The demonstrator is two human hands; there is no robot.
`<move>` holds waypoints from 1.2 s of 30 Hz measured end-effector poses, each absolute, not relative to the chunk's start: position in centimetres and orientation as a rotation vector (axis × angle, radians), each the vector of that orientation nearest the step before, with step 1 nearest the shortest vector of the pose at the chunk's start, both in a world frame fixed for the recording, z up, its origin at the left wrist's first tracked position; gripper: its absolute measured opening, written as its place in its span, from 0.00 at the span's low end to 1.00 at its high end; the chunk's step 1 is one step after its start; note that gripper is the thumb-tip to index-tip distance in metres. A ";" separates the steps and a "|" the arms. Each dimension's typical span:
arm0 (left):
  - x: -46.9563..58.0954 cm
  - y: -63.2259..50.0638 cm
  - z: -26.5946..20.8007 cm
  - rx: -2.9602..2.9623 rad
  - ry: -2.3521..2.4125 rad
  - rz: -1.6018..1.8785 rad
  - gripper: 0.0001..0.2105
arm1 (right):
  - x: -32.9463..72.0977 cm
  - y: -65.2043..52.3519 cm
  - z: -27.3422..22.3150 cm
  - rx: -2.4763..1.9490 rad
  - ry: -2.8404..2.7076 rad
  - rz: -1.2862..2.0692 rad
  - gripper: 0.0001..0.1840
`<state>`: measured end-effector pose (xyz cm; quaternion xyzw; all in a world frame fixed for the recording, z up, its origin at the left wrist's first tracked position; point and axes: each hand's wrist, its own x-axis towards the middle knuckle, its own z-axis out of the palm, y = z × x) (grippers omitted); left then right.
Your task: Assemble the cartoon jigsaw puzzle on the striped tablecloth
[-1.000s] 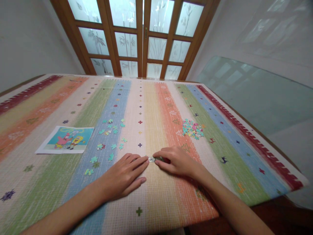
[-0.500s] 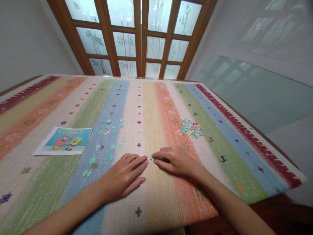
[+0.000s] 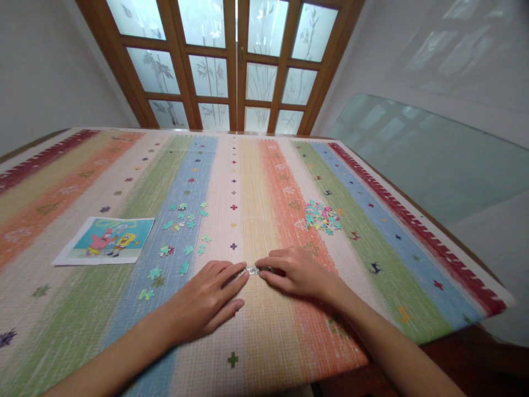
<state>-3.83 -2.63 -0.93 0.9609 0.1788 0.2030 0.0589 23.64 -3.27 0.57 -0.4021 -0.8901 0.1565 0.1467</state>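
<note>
A small strip of pale jigsaw puzzle pieces (image 3: 253, 270) lies on the tablecloth between my two hands, mostly covered by fingertips. My left hand (image 3: 210, 298) presses its index and middle fingertips on the left end, with the thumb lower and apart. From the other side, my right hand (image 3: 295, 271) pinches the right end between thumb and curled fingers. Left of my hands, loose turquoise puzzle pieces (image 3: 184, 268) are scattered over the blue stripe. A dense pile of mixed-colour puzzle pieces (image 3: 323, 217) sits beyond my right hand.
A printed cartoon picture (image 3: 111, 240) on white paper lies at the left. The striped tablecloth (image 3: 264, 342) covers the table. Wooden doors with frosted panes (image 3: 212, 74) stand behind it, and a glass panel (image 3: 438, 143) leans at the right wall.
Both hands stay at the strip of pieces with only a slight shift of the fingers. The whole view has moved a little. The loose pieces and the pile lie as before.
</note>
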 end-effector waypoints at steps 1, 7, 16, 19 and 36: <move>-3.8 -2.6 -1.0 2.915 0.538 0.614 0.20 | 23.6 -3.3 0.5 -1.156 -2.563 0.449 0.13; -3.8 -2.6 -1.0 2.930 0.532 0.617 0.19 | 23.5 -3.3 0.5 -1.173 -2.568 0.454 0.14; -3.8 -2.8 -1.0 2.916 0.538 0.590 0.21 | 23.2 -3.3 0.5 -1.182 -2.538 0.516 0.13; -3.7 -2.9 -1.0 2.910 0.556 0.582 0.20 | 23.2 -3.3 0.4 -1.176 -2.527 0.521 0.14; -3.5 -3.0 -0.9 2.884 0.558 0.607 0.20 | 25.3 -2.7 1.9 -1.308 -2.498 0.651 0.08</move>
